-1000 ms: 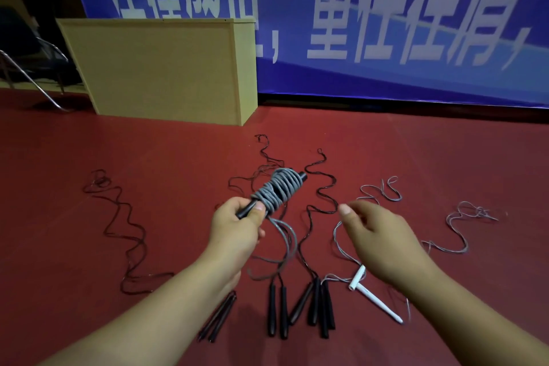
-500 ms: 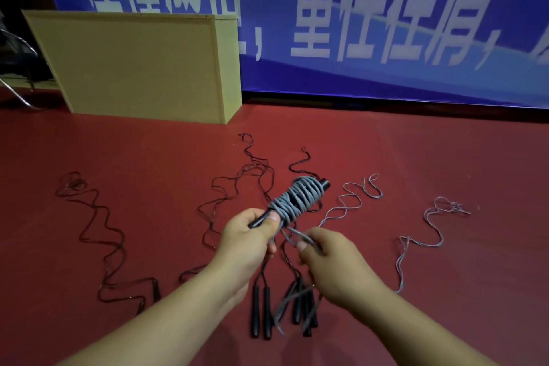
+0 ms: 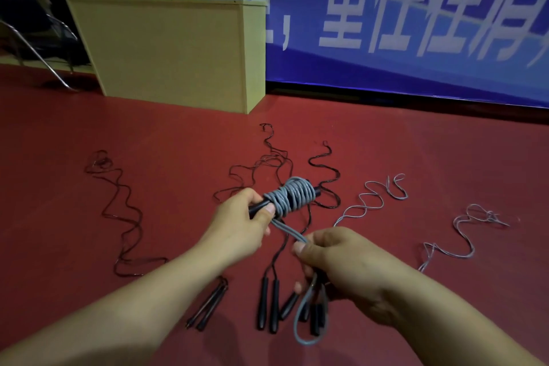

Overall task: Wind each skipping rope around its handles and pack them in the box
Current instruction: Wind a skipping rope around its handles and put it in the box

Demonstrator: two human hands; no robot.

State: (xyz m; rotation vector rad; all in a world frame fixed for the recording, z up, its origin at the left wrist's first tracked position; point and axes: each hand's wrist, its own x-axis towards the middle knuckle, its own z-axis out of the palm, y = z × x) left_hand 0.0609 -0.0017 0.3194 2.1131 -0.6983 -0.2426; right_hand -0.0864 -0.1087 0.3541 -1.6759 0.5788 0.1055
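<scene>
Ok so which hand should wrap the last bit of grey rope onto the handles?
Right. The right hand already pinches the loose grey tail hanging below it, while the left hand grips the black handles carrying the grey coil, so it is probably best kept steadying them.

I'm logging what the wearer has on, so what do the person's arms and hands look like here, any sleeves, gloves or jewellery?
Both forearms are bare, with no sleeves in view. The left hand and right hand wear no gloves, and no rings, watch or bracelet show.
</scene>
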